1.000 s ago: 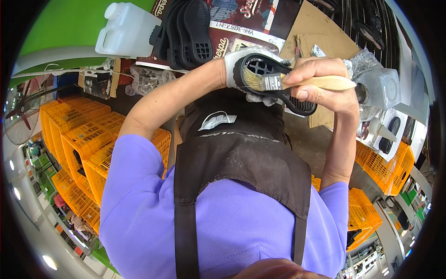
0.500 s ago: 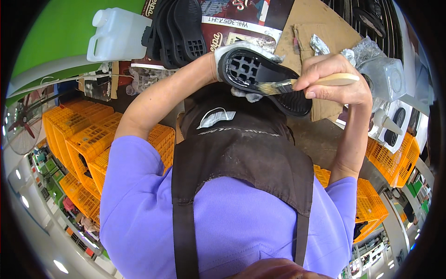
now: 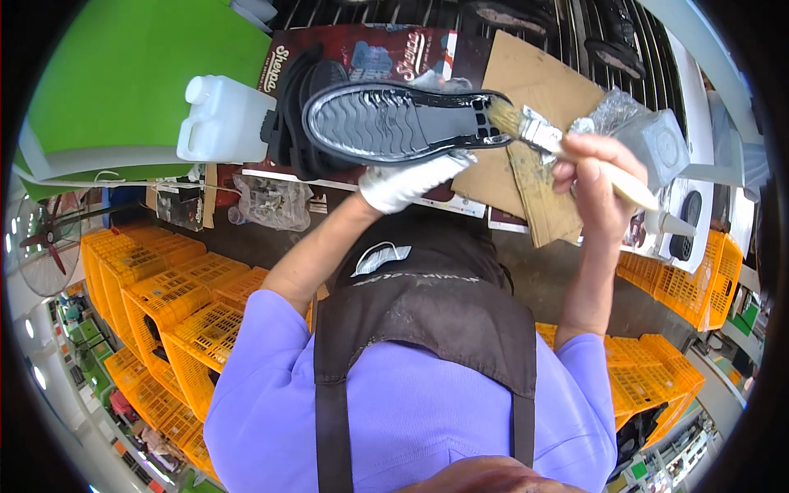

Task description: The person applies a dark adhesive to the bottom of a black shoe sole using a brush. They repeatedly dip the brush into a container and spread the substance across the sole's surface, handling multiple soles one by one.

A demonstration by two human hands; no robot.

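Pale lettering (image 3: 411, 54) stands on dark red cardboard (image 3: 333, 41) and dark apron (image 3: 419, 316)

Sole (image 3: 407, 123): black, wavy ridges, square grid at one end. Brush (image 3: 540, 131): tan bristles, silver ferrule, pale handle. Left hand (image 3: 415, 182): white glove (image 3: 386, 191). Jug (image 3: 226, 119): translucent white. Cardboard (image 3: 542, 74): tan. Crates (image 3: 185, 287): orange, latticed. Shirt (image 3: 436, 403): violet. Apron (image 3: 419, 320): dark brown.

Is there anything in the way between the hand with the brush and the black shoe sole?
Nothing visible, apart from the brush itself. The right hand holds it, and its bristles overlap the right end of the shoe sole in this view. The white-gloved left hand is at the sole's near side, away from the bristles.
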